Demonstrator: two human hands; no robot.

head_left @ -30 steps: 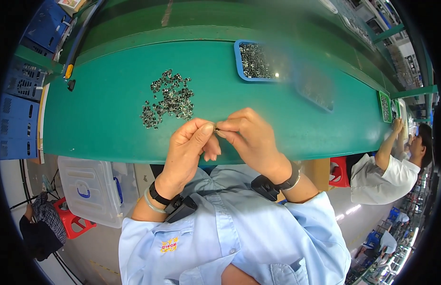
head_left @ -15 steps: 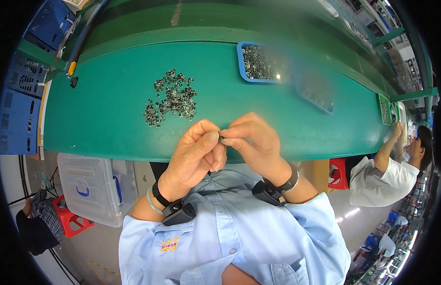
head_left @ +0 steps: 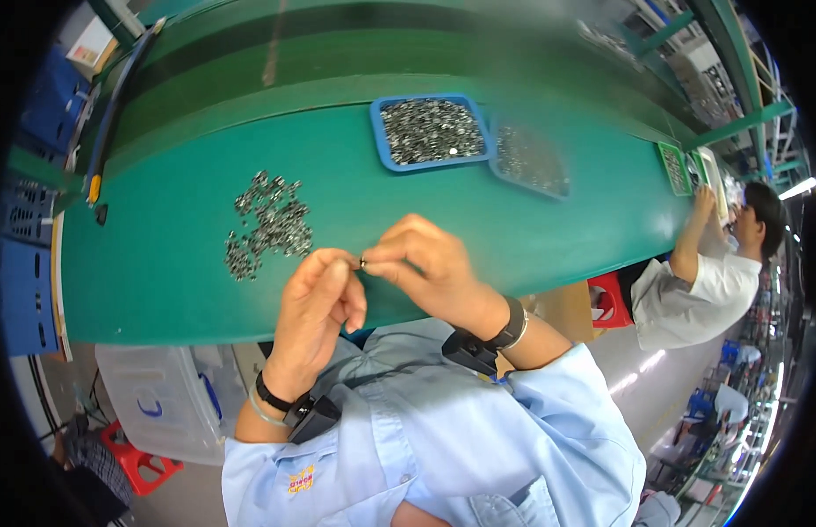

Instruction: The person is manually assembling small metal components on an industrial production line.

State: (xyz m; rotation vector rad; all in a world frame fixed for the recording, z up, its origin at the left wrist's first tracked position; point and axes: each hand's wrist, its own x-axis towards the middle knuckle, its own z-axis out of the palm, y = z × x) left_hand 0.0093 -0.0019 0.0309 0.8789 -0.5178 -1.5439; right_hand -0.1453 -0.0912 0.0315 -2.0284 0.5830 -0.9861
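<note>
In the head view, the right hand (head_left: 426, 268) has its thumb and forefinger clamped on a small dark part (head_left: 363, 263), held in front of the body over the near side of the green bench (head_left: 162, 281). The left hand (head_left: 313, 303) meets it from the other side, thumb and forefinger close together; whether they grip the part too, I cannot tell. A loose pile of small metal pieces (head_left: 285, 227) lies beyond the left hand. Farther back, a blue tray (head_left: 376, 136) is full of similar pieces.
</note>
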